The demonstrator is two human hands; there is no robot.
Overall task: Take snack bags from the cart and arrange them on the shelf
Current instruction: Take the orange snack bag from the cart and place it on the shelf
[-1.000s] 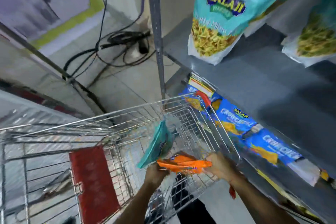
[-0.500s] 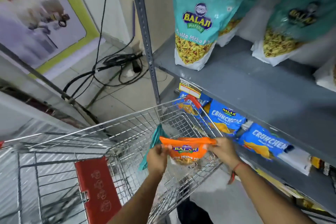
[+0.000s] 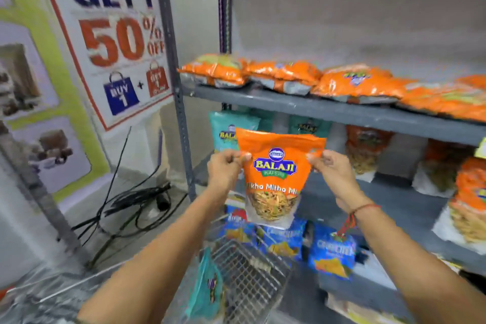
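An orange Balaji snack bag (image 3: 276, 176) hangs upright in front of the grey shelf unit. My left hand (image 3: 226, 166) pinches its upper left edge and my right hand (image 3: 331, 168) pinches its upper right edge. The bag is at the height of the middle shelf (image 3: 389, 192), below the upper shelf (image 3: 328, 110). Below my arms is the wire cart (image 3: 249, 271), with a teal snack bag (image 3: 207, 289) leaning against its side.
Orange bags (image 3: 360, 84) lie flat along the upper shelf. Teal bags (image 3: 226, 131) and orange bags (image 3: 470, 200) stand on the middle shelf. Blue bags (image 3: 331, 252) fill the lower shelf. A shelf upright (image 3: 173, 81), a sale poster (image 3: 113, 34) and floor cables (image 3: 131, 205) are at the left.
Both hands have lifted the orange bag out of the cart up to middle-shelf height, now upright and facing me. My view has tilted up to show the upper shelf.
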